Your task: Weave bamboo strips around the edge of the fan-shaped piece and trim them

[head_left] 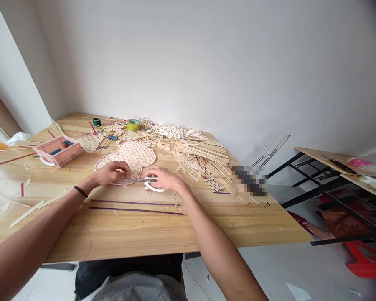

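Observation:
My right hand [163,179] grips a pair of scissors [155,184] with white handles, and their metal blades point left toward my other hand. Under the blades lies a woven piece [106,160] of pale strips with a reddish bound edge. Its outline is rounded like a flower or heart, and part of it is hidden by my hands. Over its left side is my left hand [114,172], fingers bent and pinched together near the blade tips. Whatever sits between those fingers is too small to make out. Two dark purple strips [136,210] lie in front of my hands.
A pink basket [61,156] with spools stands at the left. Behind are yellow-green tape [133,124], a dark green roll [96,121] and a blue spool [113,138]. Piled strips [203,150] cover the back right. A pixelated dark object [249,182] lies at the table's right edge.

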Demonstrator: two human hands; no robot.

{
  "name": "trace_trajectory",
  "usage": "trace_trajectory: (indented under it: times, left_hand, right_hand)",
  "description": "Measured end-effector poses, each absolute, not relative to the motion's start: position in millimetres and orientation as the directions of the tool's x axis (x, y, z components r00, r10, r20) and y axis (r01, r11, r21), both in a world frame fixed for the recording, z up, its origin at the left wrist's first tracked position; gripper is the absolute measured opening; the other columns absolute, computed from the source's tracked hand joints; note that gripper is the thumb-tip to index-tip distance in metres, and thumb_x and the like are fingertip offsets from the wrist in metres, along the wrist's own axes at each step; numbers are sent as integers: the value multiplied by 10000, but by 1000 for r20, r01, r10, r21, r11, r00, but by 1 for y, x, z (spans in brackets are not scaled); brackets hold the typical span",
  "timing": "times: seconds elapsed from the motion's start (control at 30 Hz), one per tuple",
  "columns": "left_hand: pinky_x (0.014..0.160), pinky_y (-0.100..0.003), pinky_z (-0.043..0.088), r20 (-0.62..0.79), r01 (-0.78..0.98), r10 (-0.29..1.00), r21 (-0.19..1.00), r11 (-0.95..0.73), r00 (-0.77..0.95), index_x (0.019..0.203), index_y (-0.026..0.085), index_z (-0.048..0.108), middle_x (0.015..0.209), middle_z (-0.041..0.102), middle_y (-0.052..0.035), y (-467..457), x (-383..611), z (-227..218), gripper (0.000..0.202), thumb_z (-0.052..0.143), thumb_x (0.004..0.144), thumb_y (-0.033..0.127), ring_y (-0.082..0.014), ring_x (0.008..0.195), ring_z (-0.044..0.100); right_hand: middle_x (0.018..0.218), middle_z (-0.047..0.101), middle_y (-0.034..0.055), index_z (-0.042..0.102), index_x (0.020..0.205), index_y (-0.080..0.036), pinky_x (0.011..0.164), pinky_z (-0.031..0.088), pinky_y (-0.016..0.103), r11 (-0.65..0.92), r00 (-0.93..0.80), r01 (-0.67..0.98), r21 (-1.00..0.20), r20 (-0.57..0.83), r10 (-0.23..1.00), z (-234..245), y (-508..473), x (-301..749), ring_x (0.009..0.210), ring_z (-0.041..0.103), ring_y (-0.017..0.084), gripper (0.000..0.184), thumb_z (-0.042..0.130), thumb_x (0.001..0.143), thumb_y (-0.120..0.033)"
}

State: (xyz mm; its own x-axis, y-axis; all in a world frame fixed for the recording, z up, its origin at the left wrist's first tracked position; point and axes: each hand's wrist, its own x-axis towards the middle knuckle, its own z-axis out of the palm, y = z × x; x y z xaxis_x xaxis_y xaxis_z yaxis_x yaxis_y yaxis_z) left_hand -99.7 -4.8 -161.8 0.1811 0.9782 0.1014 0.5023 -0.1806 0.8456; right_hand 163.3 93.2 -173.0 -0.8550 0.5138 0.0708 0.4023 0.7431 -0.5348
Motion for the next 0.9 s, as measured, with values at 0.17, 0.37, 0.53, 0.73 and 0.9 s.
trace_trajectory:
  times: [0.17,0.37,0.53,0.73,0.9]
  left_hand:
    - [821,-355,557,106,494,978,850,-183,179,806,226,788,849,792,-70,-3,-101,-164,328,773,777,553,-253,843,711]
    - [806,-336,549,109,503,978,844,-187,181,802,226,782,841,783,-67,-2,-101,-163,321,762,784,546,-240,830,703]
    - [806,-343,553,113,510,977,839,-192,182,794,226,775,833,782,-65,-2,-101,-163,348,763,778,574,-241,822,695]
    - [807,-345,561,110,508,977,840,-189,181,784,230,779,838,788,-71,-2,-99,-162,363,759,770,592,-245,822,706]
    - [808,-337,560,105,506,977,843,-185,184,782,226,783,839,792,-67,-3,-99,-159,338,762,767,563,-243,820,711]
  right_hand:
    - [1112,731,49,795,1049,-229,859,444,268,740,-853,397,-543,77,515,-172,92,162,1027,643,216,351,972,757,-309]
    - [1119,714,61,796,1078,-226,827,437,263,733,-845,413,-540,72,530,-172,90,160,1016,641,221,387,979,753,-331]
    - [1102,704,50,793,1095,-232,841,432,259,735,-842,414,-537,81,534,-175,88,157,984,631,204,409,983,745,-326]
    - [1096,682,42,786,1095,-233,830,410,261,737,-834,425,-525,89,544,-176,86,156,913,607,182,411,984,746,-325]
    - [1127,673,50,777,1121,-242,882,405,296,739,-828,438,-512,90,553,-175,83,155,925,608,193,435,984,751,-339]
